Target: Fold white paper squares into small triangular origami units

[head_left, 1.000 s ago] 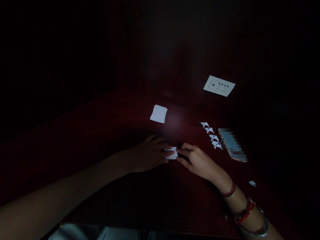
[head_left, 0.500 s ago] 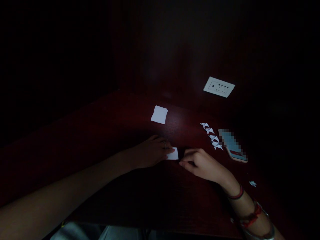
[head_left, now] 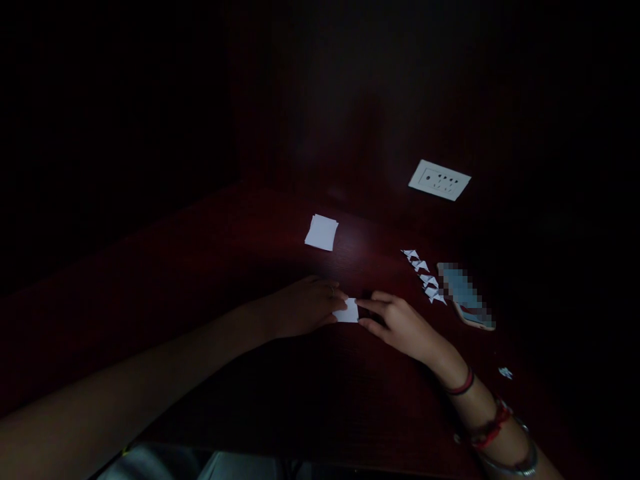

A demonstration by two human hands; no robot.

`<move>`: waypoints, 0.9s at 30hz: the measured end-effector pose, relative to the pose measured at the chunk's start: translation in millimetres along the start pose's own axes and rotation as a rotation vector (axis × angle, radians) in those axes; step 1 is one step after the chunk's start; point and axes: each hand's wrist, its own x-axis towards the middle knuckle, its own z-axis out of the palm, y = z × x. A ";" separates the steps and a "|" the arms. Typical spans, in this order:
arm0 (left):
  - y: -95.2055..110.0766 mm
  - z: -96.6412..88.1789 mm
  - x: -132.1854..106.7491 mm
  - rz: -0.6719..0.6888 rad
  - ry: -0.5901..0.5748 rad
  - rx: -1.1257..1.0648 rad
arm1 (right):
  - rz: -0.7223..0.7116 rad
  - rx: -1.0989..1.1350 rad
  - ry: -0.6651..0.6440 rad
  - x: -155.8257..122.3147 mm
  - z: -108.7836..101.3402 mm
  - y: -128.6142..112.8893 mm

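A small white piece of paper lies on the dark red table between my hands. My left hand covers its left part, holding it down with the fingers on top and the thumb by the lower edge. A ring is on one finger. From the other side, my right hand reaches the right edge, index finger at the upper corner and thumb at the lower one, the two spread apart. Its remaining fingers are loosely bent. What lies under my left fingers is hidden.
A stack of white paper squares lies behind my hands. To the right are a row of several small folded paper pieces, a phone and a little pile of white bits. A socket plate sits on the back wall.
My right hand has moved slightly left to the paper's right edge, and its index finger has stretched out from a curled position. My left hand stays on the paper. The view has shifted slightly.
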 end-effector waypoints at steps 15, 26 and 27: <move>3.9 -0.8 4.7 -0.095 0.085 0.048 | -0.048 0.016 0.084 3.2 0.8 3.4; 0.8 4.8 5.7 -0.131 0.105 -0.042 | -0.055 0.119 0.096 6.3 8.0 5.3; 0.6 4.7 6.1 -0.129 0.106 -0.047 | -0.049 0.151 0.102 6.9 8.5 4.9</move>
